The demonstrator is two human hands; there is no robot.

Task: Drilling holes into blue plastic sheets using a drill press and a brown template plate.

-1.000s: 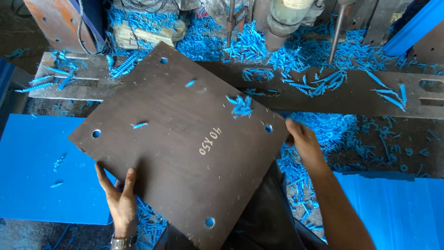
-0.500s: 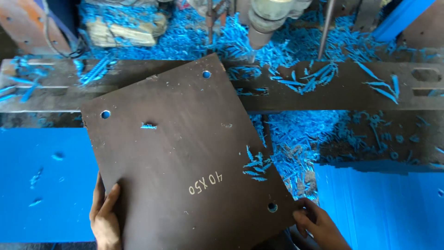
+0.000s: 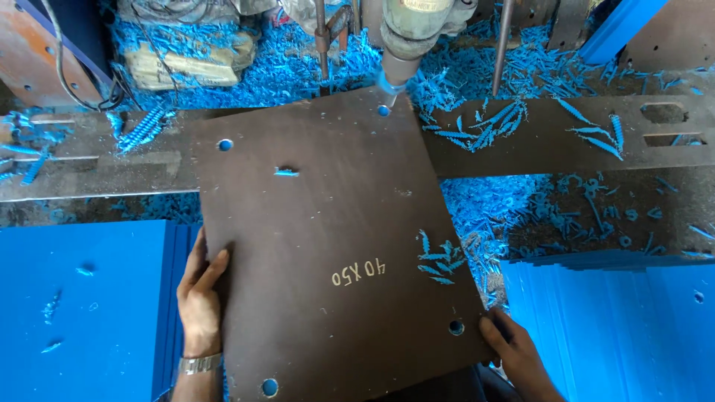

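Head view, nearest edge first: a large dark brown plate [image 3: 328,246] is gripped at its near corners by two bare hands. The left hand [image 3: 199,294], with a metal watch [image 3: 199,364] at the wrist, is laid along the plate's left edge, its fingers spread flat on the top face and its thumb on the rim; whether anything is clamped from below cannot be told. The right hand [image 3: 514,353] is closed on the near right corner, just beside a drilled hole [image 3: 456,327]. Stacks of blue sheets are seen on either side, one at the left [image 3: 82,313] and one at the right [image 3: 611,320], both close to the hands. The plate is tilted in plan, its far corner lying under the drill spindle [image 3: 406,37], whose tip is set at a hole [image 3: 383,110] at that corner. The plate is carried on a grey metal desk [image 3: 558,141] with slots. Blue curled shavings [image 3: 477,216] are scattered over the desk, the plate and the machine base beyond.
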